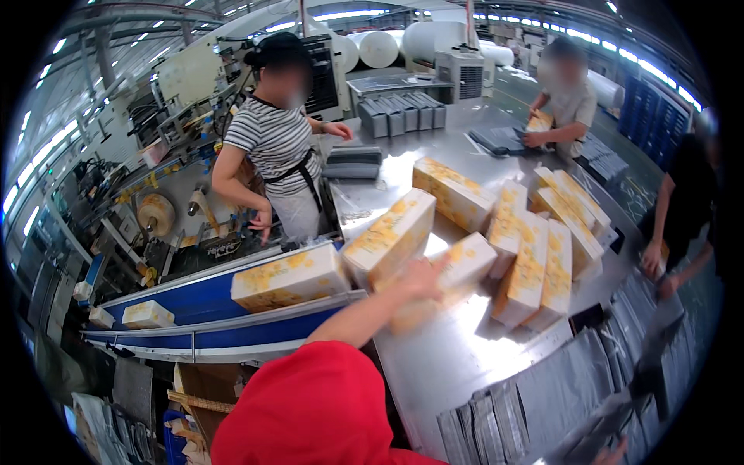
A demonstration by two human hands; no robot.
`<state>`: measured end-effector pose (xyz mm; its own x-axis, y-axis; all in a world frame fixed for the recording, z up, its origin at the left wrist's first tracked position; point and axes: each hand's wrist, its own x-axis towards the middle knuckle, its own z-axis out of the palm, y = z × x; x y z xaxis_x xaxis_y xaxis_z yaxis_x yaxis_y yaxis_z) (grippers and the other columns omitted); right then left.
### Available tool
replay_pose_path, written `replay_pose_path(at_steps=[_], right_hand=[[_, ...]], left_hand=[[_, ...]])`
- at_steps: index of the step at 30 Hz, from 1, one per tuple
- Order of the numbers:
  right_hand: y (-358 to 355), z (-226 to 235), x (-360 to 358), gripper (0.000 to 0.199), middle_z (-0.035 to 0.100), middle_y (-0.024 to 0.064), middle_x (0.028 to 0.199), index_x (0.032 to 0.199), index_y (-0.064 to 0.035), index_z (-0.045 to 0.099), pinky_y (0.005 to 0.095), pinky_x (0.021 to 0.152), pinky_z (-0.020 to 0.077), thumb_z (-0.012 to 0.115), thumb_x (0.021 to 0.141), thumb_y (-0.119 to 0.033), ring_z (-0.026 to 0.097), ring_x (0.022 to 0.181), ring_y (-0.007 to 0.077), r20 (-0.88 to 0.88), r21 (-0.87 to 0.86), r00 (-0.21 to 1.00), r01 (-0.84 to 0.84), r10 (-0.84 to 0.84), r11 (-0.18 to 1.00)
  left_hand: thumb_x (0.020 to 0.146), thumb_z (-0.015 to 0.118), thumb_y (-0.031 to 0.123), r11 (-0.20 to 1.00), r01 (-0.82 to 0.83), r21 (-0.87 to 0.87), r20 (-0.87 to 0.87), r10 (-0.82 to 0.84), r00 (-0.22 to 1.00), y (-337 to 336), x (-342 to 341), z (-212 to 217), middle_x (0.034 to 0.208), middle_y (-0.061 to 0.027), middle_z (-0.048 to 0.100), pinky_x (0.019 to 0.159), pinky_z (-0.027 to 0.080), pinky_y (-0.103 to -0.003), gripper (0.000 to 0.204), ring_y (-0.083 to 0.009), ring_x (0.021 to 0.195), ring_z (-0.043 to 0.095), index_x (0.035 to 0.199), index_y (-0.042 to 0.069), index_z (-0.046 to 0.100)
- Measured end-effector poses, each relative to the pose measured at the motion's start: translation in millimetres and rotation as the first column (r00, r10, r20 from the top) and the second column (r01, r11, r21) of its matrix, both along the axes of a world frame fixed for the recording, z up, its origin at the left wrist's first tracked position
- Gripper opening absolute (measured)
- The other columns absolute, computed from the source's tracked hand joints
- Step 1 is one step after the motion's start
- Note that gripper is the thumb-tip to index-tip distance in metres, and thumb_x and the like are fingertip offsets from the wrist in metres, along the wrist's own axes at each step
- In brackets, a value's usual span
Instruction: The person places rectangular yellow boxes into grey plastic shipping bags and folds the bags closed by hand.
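At the far left a machine with a yellowish roll (156,215) stands behind the blue belt (194,292), which bears a small pack (148,315) and, nearer its end, a long pack (290,277). Beyond the belt stands a co-worker in a striped shirt (277,147), one hand over the table. Just past the belt's end, a slanting pack (394,236) lies on the metal table (411,380).

Beside it, the left hand (421,279), at the end of a red sleeve (306,407), lies over the flowered pack (471,260) on the table. The fingers look spread across its top; blur hides whether they grip. The flowered pack looks light, with a smooth, slippery wrap, firm lengthwise but likely to dent under a hard squeeze. A broad hold across its narrow width, near the middle, should suit it best. The slanting pack crowds its left side, and a jumble of packs (535,267) stands close to its right end, leaving little room for fingers there.

Farther right, grey bags (558,376) cover the near table edge. The right hand (612,452) shows only partly beside them, so its grip cannot be told. A co-worker in dark clothes (683,186) stands at the right rim.
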<state>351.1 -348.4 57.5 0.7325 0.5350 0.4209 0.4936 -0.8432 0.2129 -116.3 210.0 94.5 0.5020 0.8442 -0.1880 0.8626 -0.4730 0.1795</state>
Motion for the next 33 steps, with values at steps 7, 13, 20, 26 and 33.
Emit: replay_pose_path(at_steps=[7, 13, 20, 26, 33], right_hand=[[194.4, -33.4, -197.5, 0.048, 0.054, 0.0234, 0.121, 0.128, -0.0046, 0.051, 0.0411, 0.090, 0.0424, 0.060, 0.086, -0.027, 0.053, 0.108, 0.0377, -0.312, 0.116, 0.814, -0.479, 0.490, 0.870], [150.3, -99.0, -207.7, 0.058, 0.042, 0.0222, 0.134, 0.134, -0.0029, 0.040, 0.0428, 0.101, 0.0315, 0.058, 0.084, -0.024, 0.041, 0.122, 0.0358, -0.340, 0.007, 0.869, -0.380, 0.359, 0.925], [166.7, -88.6, -190.9, 0.052, 0.039, 0.0186, 0.140, 0.133, 0.0017, 0.039, 0.0362, 0.106, 0.0291, 0.052, 0.092, -0.027, 0.037, 0.130, 0.0317, -0.517, 0.727, 0.696, 0.050, 0.498, 0.685], [123.2, -50.3, -165.3, 0.043, 0.056, 0.0101, 0.124, 0.125, -0.0016, 0.052, 0.0323, 0.101, 0.0349, 0.037, 0.099, -0.033, 0.048, 0.118, 0.0186, -0.458, 0.876, 0.542, 0.408, 0.704, 0.255], [100.2, -73.6, -217.2, 0.024, 0.061, 0.0100, 0.101, 0.112, -0.0017, 0.049, 0.0330, 0.090, 0.0427, 0.044, 0.096, -0.018, 0.057, 0.099, 0.0223, -0.528, 0.667, 0.402, 0.741, 0.748, 0.072]], left_hand=[[0.068, 0.064, 0.030, 0.976, 0.213, 0.045, 0.155, -0.218, 0.964, -129.8, -7.3, -27.5, 0.104, -0.0219, 0.050, 0.080, 0.040, -0.042, 0.089, -0.0346, 0.096, 0.051, 0.146, 0.025, 0.021], [0.068, 0.065, 0.032, 0.977, 0.207, 0.052, 0.282, -0.213, 0.936, -145.8, -19.0, -25.9, 0.093, -0.0202, 0.053, 0.082, 0.042, -0.043, 0.076, -0.0374, 0.091, 0.052, 0.139, 0.024, 0.038], [0.072, 0.073, 0.021, 0.604, 0.593, -0.532, 0.832, 0.243, 0.499, -130.4, 6.3, 2.8, 0.132, -0.0194, 0.046, 0.102, 0.036, -0.037, 0.086, -0.0282, 0.123, 0.045, 0.142, 0.002, 0.027], [0.080, 0.066, 0.019, 0.237, 0.751, -0.616, 0.764, -0.050, 0.643, -208.6, 70.2, -73.8, 0.134, -0.0189, 0.045, 0.100, 0.038, -0.033, 0.073, -0.0256, 0.121, 0.047, 0.140, -0.001, 0.029], [0.076, 0.058, 0.009, 0.360, 0.848, 0.389, 0.339, -0.912, 0.232, -191.7, 171.7, -124.3, 0.090, -0.0158, 0.061, 0.073, 0.049, -0.039, 0.016, -0.0304, 0.088, 0.059, 0.090, 0.003, 0.057]])
